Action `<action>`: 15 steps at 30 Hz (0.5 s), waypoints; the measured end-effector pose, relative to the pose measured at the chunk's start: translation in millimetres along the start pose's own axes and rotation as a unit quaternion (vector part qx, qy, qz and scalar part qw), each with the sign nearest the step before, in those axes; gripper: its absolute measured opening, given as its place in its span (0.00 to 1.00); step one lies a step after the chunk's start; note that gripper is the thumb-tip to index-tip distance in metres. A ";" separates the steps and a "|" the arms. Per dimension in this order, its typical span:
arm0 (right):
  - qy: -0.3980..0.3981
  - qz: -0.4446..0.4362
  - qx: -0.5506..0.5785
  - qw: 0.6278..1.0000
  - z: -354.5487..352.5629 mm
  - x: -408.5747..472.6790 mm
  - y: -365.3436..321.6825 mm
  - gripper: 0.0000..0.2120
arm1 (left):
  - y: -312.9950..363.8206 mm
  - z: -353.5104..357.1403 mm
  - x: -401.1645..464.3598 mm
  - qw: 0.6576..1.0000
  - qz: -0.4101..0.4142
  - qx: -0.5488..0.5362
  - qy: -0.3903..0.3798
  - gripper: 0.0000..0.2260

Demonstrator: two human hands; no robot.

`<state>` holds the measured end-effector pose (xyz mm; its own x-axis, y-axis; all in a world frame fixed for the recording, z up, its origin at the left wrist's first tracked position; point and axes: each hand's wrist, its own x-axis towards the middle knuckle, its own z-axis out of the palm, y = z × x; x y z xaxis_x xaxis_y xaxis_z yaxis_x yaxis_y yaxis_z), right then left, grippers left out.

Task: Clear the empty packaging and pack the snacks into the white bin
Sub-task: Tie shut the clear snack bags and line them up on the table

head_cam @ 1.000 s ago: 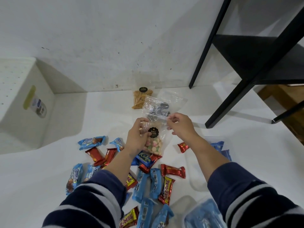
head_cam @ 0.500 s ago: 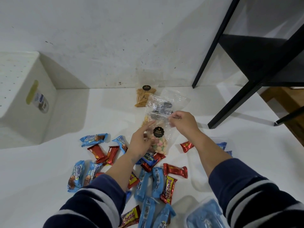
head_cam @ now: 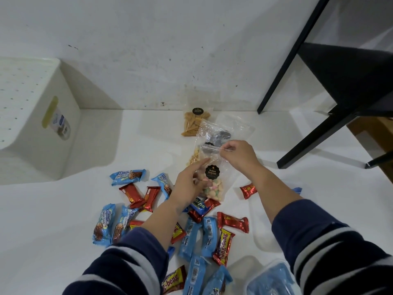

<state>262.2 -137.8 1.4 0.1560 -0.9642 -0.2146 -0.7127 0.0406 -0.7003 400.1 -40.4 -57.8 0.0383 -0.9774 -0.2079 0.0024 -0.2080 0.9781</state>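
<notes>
Biscuit bag: clear bag with a black round label and pastel biscuits at its bottom, held up over the middle of the surface, its top pinched in my right hand.
Right hand: my fingers curl and pinch the bag's top edge.
Left hand: my fingers are straight and relaxed, gripping nothing, lying against the bag's left side.
Bin: white, at the left edge of the surface against the wall, with a sticker on its side, well apart from the bag.
Stick snack bag: clear bag of orange sticks, lying at the back edge by the wall, just behind the held bag.
Empty bag: crumpled clear plastic, beside the stick snacks, partly behind my right hand.
Blue wrappers: scattered over the middle and near edge, mixed with the red ones.
Red bars: scattered among the blue wrappers; one lies apart, under my right forearm.
Black frame: its legs stand at the right back corner.
</notes>
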 end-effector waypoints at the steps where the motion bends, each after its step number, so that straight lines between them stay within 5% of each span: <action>1: -0.006 -0.006 -0.022 1.000 0.4 1.3 -1.6 0.08 | -1.4 0.0 0.5 1.000 0.000 0.005 0.001 0.30; 15: -0.021 -0.054 -0.182 0.982 6.9 5.3 -28.4 0.06 | -5.2 -2.3 1.0 0.998 0.003 0.059 -0.004 0.31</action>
<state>288.0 -142.3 15.5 0.2669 -0.9455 -0.1864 -0.8865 -0.1650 -0.4324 402.4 -40.2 -63.1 0.0308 -0.9788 -0.2025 -0.1159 -0.2047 0.9719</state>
